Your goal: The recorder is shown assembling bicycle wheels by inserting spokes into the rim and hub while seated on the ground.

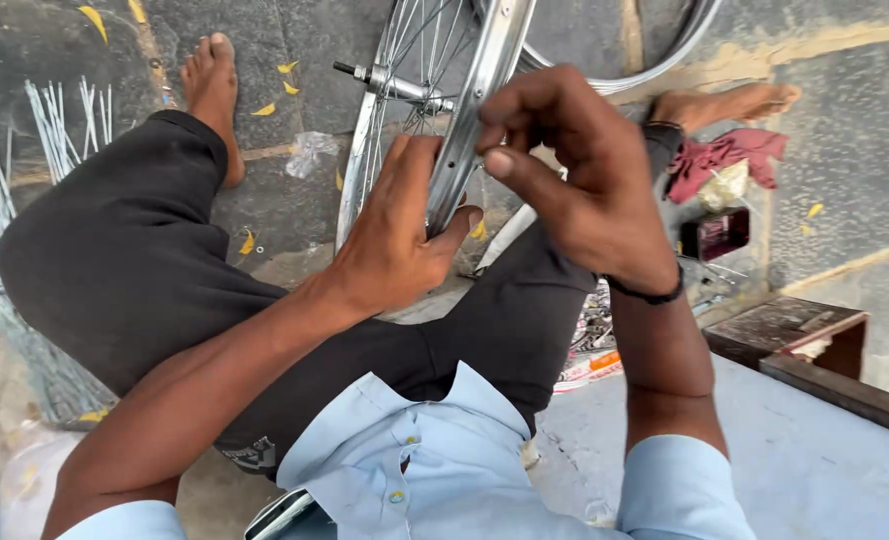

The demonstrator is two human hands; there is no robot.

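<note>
1. Left hand [395,235], at centre frame, is gripping the rim [480,100] from below, thumb and fingers closing around its lower edge.
2. Right hand [575,170], just right of it, is pinching its fingertips narrow against the rim's inner side; whether a small part is sitting between them cannot be told.
3. Rim is standing upright between the person's knees, rising to the top centre of the frame.
4. Spokes [415,50] are already running from the hub [395,85] to the rim at upper centre, so lacing looks partly done; how many holes are left is not showing.
5. Loose spokes [60,125] are lying in bundles at the upper left, suggesting more remain to fit.
6. Second rim [655,60] is lying on the ground at the upper right, beside a red cloth [725,155].
</note>
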